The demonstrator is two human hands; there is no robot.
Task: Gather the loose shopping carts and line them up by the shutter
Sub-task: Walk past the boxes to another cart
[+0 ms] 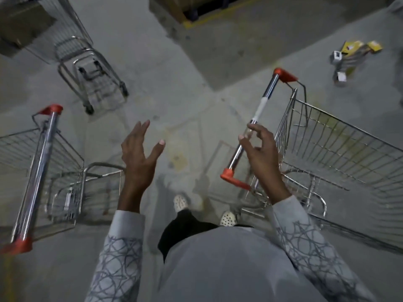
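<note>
Concrete floor (174,68), head view: yellow boxes (354,53) scattered far right. Far cart (91,81) upper left, apart. Left cart (36,171) and right cart (331,147) flank the person. Left grip (137,159) spread wide, holding nothing. Right grip (262,156) loosely curled over right cart's handle (268,91), not closed.

We can't read any text in this one, honestly. The yellow packets (357,47) and little white boxes (337,55) lying on the floor (196,105) have dark marks on them, but they're too blurry for us to read. Same for the white band (260,110) on the handle (270,88) of the right-hand cart (327,138).
</note>
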